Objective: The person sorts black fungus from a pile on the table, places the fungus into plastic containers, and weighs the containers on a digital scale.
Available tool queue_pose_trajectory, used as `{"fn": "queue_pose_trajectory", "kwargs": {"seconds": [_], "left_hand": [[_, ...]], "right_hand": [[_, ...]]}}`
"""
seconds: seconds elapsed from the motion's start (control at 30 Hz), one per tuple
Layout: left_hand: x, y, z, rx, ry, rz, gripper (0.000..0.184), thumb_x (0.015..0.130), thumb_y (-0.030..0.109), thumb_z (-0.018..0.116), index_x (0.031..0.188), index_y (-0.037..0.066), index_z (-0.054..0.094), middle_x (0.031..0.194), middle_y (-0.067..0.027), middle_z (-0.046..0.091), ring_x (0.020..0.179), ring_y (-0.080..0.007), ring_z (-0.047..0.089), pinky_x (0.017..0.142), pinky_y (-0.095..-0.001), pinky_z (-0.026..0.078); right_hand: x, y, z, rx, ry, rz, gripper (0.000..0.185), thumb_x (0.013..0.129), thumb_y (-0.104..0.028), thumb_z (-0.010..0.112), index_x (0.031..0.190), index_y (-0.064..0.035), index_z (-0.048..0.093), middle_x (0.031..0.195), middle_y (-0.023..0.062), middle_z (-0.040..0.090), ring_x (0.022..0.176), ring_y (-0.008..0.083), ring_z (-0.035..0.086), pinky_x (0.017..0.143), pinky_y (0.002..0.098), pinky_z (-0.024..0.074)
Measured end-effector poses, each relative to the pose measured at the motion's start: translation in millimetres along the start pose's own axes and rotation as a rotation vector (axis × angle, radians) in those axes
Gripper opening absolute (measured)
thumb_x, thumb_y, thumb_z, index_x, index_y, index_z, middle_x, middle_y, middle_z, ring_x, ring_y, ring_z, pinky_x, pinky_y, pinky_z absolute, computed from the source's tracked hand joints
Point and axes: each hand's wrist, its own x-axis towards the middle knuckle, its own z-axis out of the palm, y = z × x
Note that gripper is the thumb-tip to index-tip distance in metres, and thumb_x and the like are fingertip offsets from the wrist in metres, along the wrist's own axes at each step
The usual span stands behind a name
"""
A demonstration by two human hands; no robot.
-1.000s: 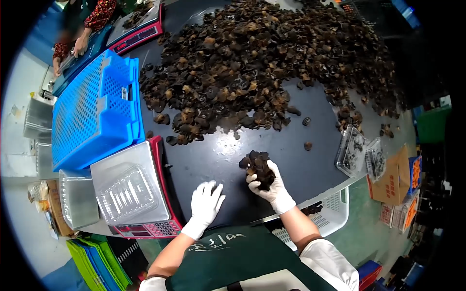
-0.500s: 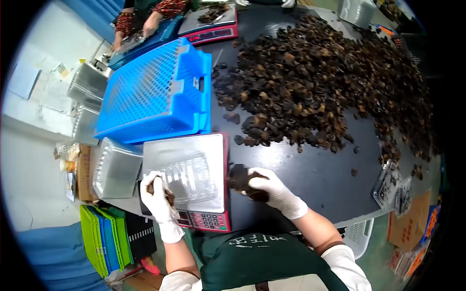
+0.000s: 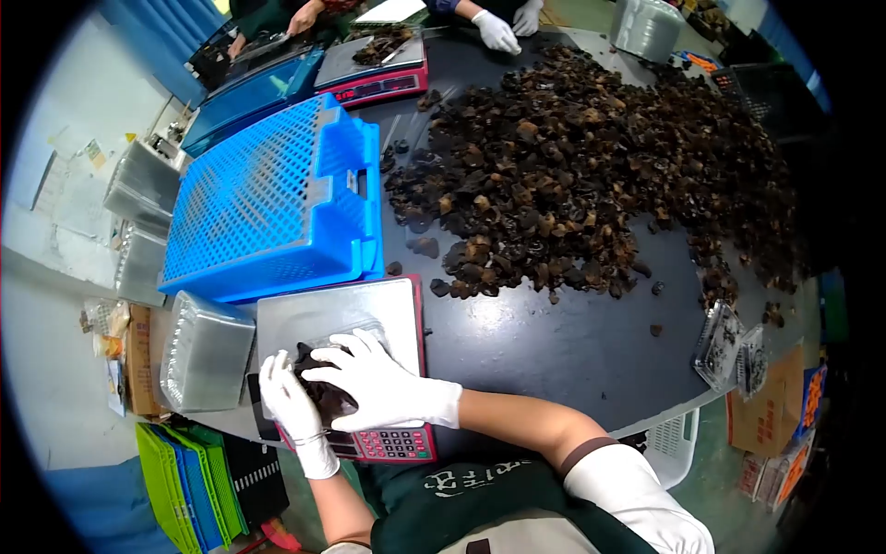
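A clump of dark fungus [image 3: 325, 395] sits over the clear plastic box on the red scale's metal plate [image 3: 392, 309]. My left hand [image 3: 293, 397], in a white glove, cups the clump from the left. From the right, my gloved right hand [image 3: 380, 380] lies over the same clump with its fingers bent around it. Most of the box is hidden under the hands. The large heap of dark brown fungus [image 3: 554, 175] covers the table beyond the scale.
Behind the scale stands a blue crate [image 3: 249, 198]; stacked clear boxes [image 3: 208, 355] are at its left. Two small clear boxes [image 3: 718, 346] lie at the table's right edge. Across the table, a co-worker's gloved hands [image 3: 498, 32] and a second red scale [image 3: 374, 88] show.
My right hand has moved left from the table onto the scale, bringing its fungus to the box. My left hand has come beside the clump. A co-worker's gloved hands reach farther in.
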Motion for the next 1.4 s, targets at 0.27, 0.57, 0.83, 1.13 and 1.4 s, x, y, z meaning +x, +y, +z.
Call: {"fn": "queue_pose_trajectory", "kwargs": {"seconds": [0.27,0.57,0.83,1.13,1.4], "left_hand": [[-5.0,17.1,-14.3,0.122,0.155,0.127,0.033,0.099,0.016,0.043,0.125,-0.001,0.054,0.132,-0.0170,0.046,0.124,-0.0298,0.043,0.107,-0.0397,0.031],[-42.8,138.1,79.4,-0.257,-0.316,0.353,0.037,0.084,0.006,0.055,0.121,0.003,0.055,0.133,-0.0187,0.044,0.124,-0.0332,0.042,0.107,-0.0429,0.030],[-61.6,134.7,214.5,0.221,-0.650,0.294,0.062,0.082,0.034,0.062,0.140,0.022,0.043,0.150,-0.0217,0.024,0.134,-0.0486,0.024,0.107,-0.0590,0.023],[-120.3,133.8,176.5,-0.039,-0.785,0.625,0.031,0.076,0.019,0.068,0.105,0.012,0.065,0.124,-0.0204,0.050,0.113,-0.0376,0.048,0.098,-0.0449,0.038],[-135.2,103.0,114.1,-0.099,-0.751,0.329,0.036,0.075,0.010,0.069,0.110,0.008,0.062,0.131,-0.0226,0.045,0.118,-0.0390,0.047,0.102,-0.0437,0.037]], "right_hand": [[-98.8,130.0,-133.4,-0.736,0.592,0.493,0.035,0.070,-0.025,0.063,0.100,-0.0082,0.064,0.117,0.0128,0.056,0.108,0.0323,0.049,0.094,0.0476,0.0366],[-191.3,77.6,-103.9,-0.574,0.034,0.467,0.017,0.070,-0.028,0.065,0.077,-0.0126,0.066,0.123,0.0075,0.053,0.118,0.0309,0.042,0.103,0.0537,0.0262],[-232.7,77.8,-173.4,-0.377,0.510,0.693,0.016,0.072,-0.019,0.067,0.063,-0.0084,0.060,0.079,0.0067,0.065,0.078,0.0269,0.060,0.074,0.0388,0.0465],[-251.6,135.6,-200.5,-0.858,0.440,0.944,0.019,0.079,-0.018,0.066,0.096,-0.0104,0.064,0.090,0.0086,0.061,0.085,0.0279,0.061,0.074,0.0389,0.0489],[-273.2,78.0,-224.8,-0.510,0.304,0.901,0.012,0.082,-0.019,0.059,0.080,-0.0074,0.063,0.078,0.0116,0.064,0.073,0.0316,0.062,0.066,0.0392,0.0500]]}}
